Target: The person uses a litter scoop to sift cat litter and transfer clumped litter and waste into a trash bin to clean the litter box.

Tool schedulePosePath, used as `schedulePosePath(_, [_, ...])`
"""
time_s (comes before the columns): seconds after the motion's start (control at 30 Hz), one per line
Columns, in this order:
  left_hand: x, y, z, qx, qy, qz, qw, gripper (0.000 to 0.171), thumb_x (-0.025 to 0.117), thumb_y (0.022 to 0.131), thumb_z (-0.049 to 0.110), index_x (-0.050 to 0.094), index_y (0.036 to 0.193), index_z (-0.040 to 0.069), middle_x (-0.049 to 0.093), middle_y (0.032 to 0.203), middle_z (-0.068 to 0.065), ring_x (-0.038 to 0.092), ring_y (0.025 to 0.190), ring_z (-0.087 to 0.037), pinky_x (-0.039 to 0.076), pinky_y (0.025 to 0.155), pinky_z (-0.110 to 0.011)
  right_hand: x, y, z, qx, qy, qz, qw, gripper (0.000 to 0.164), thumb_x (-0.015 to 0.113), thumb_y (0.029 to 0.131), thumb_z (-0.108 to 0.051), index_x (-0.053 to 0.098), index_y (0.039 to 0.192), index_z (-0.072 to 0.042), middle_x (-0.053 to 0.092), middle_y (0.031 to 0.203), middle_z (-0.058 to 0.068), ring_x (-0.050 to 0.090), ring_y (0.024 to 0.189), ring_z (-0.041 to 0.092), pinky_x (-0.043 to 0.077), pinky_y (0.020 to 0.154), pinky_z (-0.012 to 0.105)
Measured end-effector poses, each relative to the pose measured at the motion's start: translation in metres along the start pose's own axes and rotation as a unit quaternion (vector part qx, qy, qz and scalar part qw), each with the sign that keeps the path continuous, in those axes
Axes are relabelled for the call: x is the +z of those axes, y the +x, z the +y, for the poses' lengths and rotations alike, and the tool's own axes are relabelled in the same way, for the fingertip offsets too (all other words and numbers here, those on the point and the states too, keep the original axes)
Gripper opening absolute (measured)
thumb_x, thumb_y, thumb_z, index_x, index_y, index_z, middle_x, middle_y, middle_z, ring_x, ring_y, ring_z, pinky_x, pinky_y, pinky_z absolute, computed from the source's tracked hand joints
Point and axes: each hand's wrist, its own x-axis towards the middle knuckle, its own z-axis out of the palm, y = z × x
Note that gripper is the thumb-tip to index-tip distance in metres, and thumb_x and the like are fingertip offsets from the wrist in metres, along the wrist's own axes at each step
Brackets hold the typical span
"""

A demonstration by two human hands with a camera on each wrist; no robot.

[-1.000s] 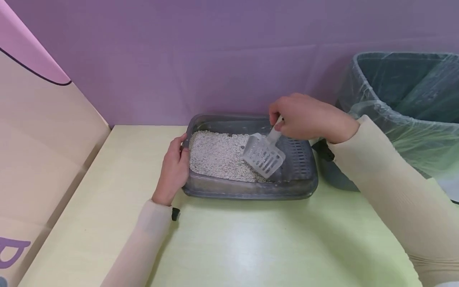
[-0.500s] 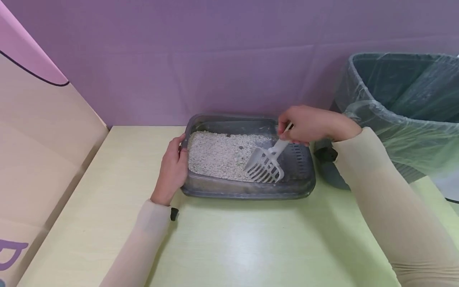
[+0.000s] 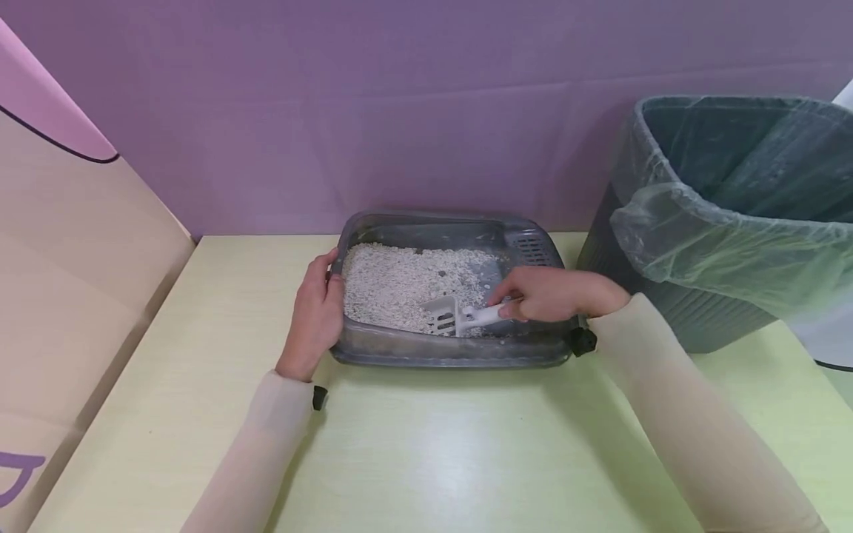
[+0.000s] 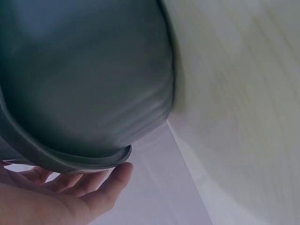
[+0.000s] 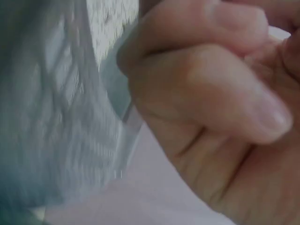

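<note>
A grey litter box point(image 3: 440, 354) stands on the table and holds pale, grainy cat litter point(image 3: 393, 277). At its left end my left hand point(image 3: 316, 314) grips the rim, and the left wrist view shows the fingers point(image 4: 112, 185) curled against the rim's outer side. My right hand point(image 3: 549, 292) holds the handle of a white slotted litter scoop point(image 3: 448, 314) above the box's right half. The scoop's head points left and sits in the litter near the front wall. Curled fingers fill much of the right wrist view, where the box is blurred.
To the right of the box stands a dark bin point(image 3: 680, 311) lined with a clear plastic bag point(image 3: 706, 237). A purple backdrop point(image 3: 426, 133) rises behind the pale table point(image 3: 426, 444), and a cream panel point(image 3: 80, 296) borders it on the left.
My right hand has come down and to the left with the litter scoop, whose head has turned leftward into the litter. The left hand keeps its hold on the box.
</note>
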Motion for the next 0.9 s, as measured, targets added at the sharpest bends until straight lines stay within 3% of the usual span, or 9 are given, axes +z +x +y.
schedulePosePath(0.1, [0.0, 0.0, 0.0, 0.003, 0.003, 0.003, 1.0, 0.042, 0.034, 0.1, 0.012, 0.038, 0.141, 0.003, 0.053, 0.112, -0.017, 0.05, 0.087, -0.024, 0.04, 0.074, -0.038, 0.016, 0.012, -0.009, -0.002, -0.004, -0.008, 1.0, 0.033, 0.047, 0.098, -0.008, 0.059, 0.129, -0.007, 0.06, 0.085, 0.004, 0.044, 0.064, 0.015, 0.039, 0.066, 0.032])
schedulePosePath(0.17, [0.0, 0.0, 0.0, 0.003, 0.006, 0.004, 1.0, 0.042, 0.033, 0.1, 0.012, 0.038, 0.141, 0.002, 0.052, 0.116, -0.018, 0.05, 0.091, -0.025, 0.04, 0.077, -0.04, 0.025, 0.019, -0.014, -0.01, -0.009, -0.007, 1.0, 0.033, 0.045, 0.1, -0.013, 0.057, 0.131, -0.01, 0.061, 0.099, 0.005, 0.052, 0.081, 0.015, 0.042, 0.075, 0.034])
schedulePosePath(0.3, [0.001, 0.0, 0.0, 0.0, 0.012, 0.003, 0.9999, 0.043, 0.033, 0.1, 0.012, 0.038, 0.142, 0.003, 0.051, 0.121, -0.017, 0.049, 0.097, -0.024, 0.04, 0.083, -0.041, 0.038, 0.029, -0.018, -0.016, 0.009, -0.001, 1.0, 0.026, 0.046, 0.1, -0.018, 0.056, 0.124, -0.011, 0.057, 0.101, 0.005, 0.052, 0.09, 0.018, 0.04, 0.079, 0.036])
schedulePosePath(0.57, [0.0, 0.001, 0.0, 0.0, 0.012, 0.0, 0.9999, 0.043, 0.035, 0.1, 0.01, 0.039, 0.141, 0.003, 0.052, 0.118, -0.019, 0.049, 0.095, -0.025, 0.04, 0.082, -0.041, 0.041, 0.025, -0.018, -0.021, 0.043, 0.05, 0.998, 0.023, 0.045, 0.101, -0.024, 0.055, 0.116, -0.01, 0.05, 0.081, 0.005, 0.041, 0.061, 0.015, 0.038, 0.063, 0.033])
schedulePosePath(0.9, [-0.001, 0.0, -0.001, 0.0, 0.008, 0.002, 1.0, 0.042, 0.034, 0.1, 0.013, 0.039, 0.141, 0.004, 0.049, 0.129, -0.014, 0.05, 0.101, -0.025, 0.041, 0.085, -0.042, 0.059, 0.024, -0.007, -0.044, 0.053, 0.097, 0.993, 0.021, 0.043, 0.102, -0.021, 0.055, 0.114, -0.009, 0.042, 0.069, 0.001, 0.03, 0.052, 0.014, 0.031, 0.052, 0.029])
